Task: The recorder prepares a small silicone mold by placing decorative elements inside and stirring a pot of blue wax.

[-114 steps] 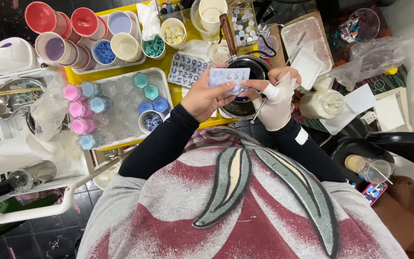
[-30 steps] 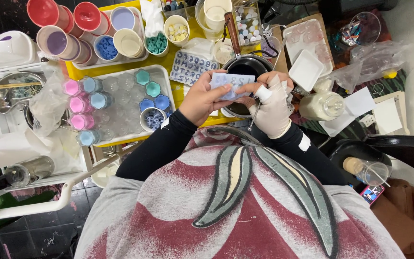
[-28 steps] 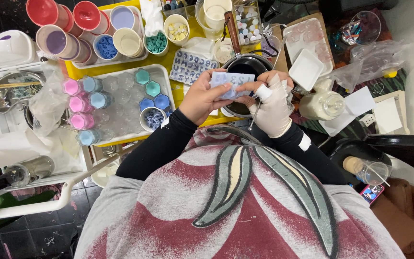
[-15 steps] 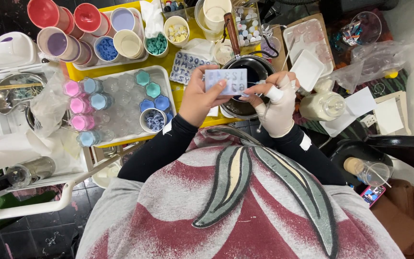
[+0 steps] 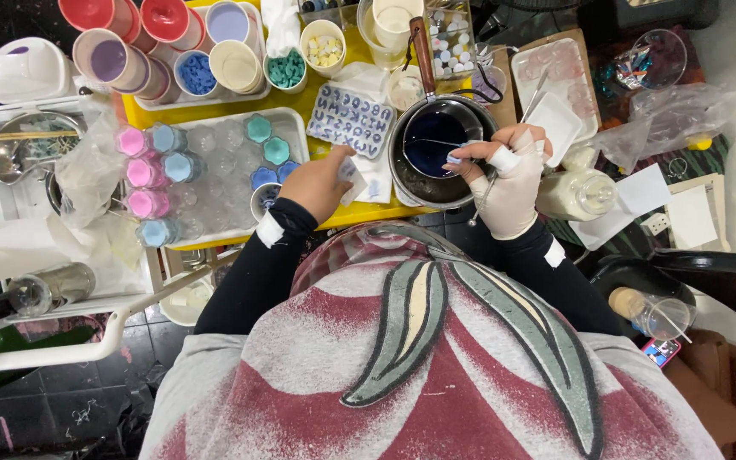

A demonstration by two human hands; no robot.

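My left hand (image 5: pixel 315 186) grips a small pale silicone mould (image 5: pixel 352 174) at the yellow table's front edge, beside a white tray (image 5: pixel 296 119) of pink and blue hexagonal pieces. My right hand (image 5: pixel 511 189), in a white glove, pinches a small blue piece (image 5: pixel 454 158) over a dark pot (image 5: pixel 402 175) of deep blue liquid. A thin metal tool (image 5: pixel 480 198) runs under that hand's fingers. The pot's wooden handle (image 5: pixel 422 53) points away from me.
A blue letter mould (image 5: pixel 353 117) lies between tray and pot. Cups of coloured bits (image 5: pixel 198 72) stand at the far left. A white bottle (image 5: pixel 579 192) sits right of my gloved hand. A paper roll (image 5: pixel 2 255) and metal bowl (image 5: pixel 19 153) rest on the left cart.
Both hands held the small mould together above the pot. Now my left hand has drawn it left and down, and my right hand holds a small blue piece over the pot.
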